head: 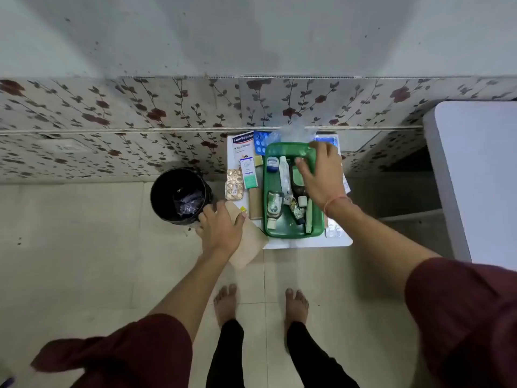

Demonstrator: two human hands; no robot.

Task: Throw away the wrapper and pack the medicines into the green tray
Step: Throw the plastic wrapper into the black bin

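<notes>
Fingers of the left hand (221, 229) pinch the brown wrapper (246, 242) beside the bin (179, 194), which holds crumpled plastic; best carry it squarely over the rim before letting go. Right hand (321, 175), fingers spread, reaches into the tray (288, 228) among bottles and tubes.

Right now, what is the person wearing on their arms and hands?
Both arms wear loose dark maroon sleeves, pushed up near the elbows, so the forearms are bare. The right hand has a thin red-orange thread tied around its wrist. The left hand wears nothing: no gloves, rings or watch show on either hand.
</notes>
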